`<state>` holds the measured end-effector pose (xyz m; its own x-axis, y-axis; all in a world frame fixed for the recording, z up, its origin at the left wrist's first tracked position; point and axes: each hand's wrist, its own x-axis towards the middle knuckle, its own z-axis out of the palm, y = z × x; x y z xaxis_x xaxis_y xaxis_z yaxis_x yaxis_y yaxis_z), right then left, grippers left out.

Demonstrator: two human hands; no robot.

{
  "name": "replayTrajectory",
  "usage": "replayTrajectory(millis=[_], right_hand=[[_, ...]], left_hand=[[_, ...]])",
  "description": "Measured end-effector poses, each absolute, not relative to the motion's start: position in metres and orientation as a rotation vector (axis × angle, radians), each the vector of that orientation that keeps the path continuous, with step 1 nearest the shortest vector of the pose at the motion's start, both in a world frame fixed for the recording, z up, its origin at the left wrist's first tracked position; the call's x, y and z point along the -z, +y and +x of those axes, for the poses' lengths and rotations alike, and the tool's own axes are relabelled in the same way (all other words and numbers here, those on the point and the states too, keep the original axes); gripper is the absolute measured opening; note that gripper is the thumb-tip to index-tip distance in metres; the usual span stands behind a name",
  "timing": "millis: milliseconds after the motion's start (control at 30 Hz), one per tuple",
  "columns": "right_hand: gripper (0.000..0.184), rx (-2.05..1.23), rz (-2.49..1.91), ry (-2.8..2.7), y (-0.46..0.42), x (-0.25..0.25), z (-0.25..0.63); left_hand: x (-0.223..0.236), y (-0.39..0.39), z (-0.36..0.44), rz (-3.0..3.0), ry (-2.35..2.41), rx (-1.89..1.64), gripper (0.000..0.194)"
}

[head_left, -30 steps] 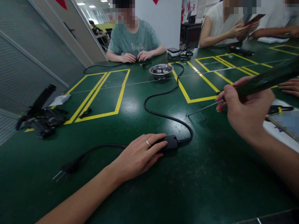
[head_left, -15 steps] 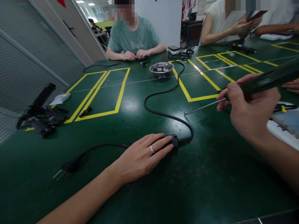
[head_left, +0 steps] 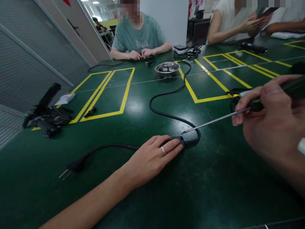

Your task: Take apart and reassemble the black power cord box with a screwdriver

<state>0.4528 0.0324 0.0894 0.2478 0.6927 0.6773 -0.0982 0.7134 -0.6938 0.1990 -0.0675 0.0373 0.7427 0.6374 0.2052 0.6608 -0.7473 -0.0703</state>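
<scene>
My left hand [head_left: 152, 156], with a ring on one finger, is laid over a small black cord box [head_left: 180, 141] and holds it against the green table; most of the box is hidden under the fingers. Closed round the dark green handle of a screwdriver [head_left: 216, 120] is my right hand [head_left: 267, 114]. The thin metal shaft points left and down, with a tiny dark screw [head_left: 182, 133] at its tip, just above the box's right end. A black cable [head_left: 166, 116] leaves the box in a loop, and on the left its cord ends in a two-pin plug [head_left: 77, 166].
A metal bowl [head_left: 167, 70] with small parts stands in the middle, near coiled cables [head_left: 192, 52]. Yellow tape [head_left: 126, 92] marks rectangles on the table [head_left: 133, 203]. Black equipment [head_left: 47, 117] lies at far left. A person in a green shirt [head_left: 143, 35] sits opposite, hands on a cord.
The screwdriver tip, with the screw at it, has moved left and nearer to the cord box. My right hand has come closer to me. My left hand stays on the box.
</scene>
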Motion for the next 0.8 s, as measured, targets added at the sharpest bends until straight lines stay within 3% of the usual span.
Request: replayTrajectory(millis=[800], right_hand=[[0.010, -0.657, -0.701, -1.223, 0.020, -0.092, 0.448]], left_hand=[[-0.038, -0.067, 0.201, -2.816, -1.072, 0.212, 0.040]])
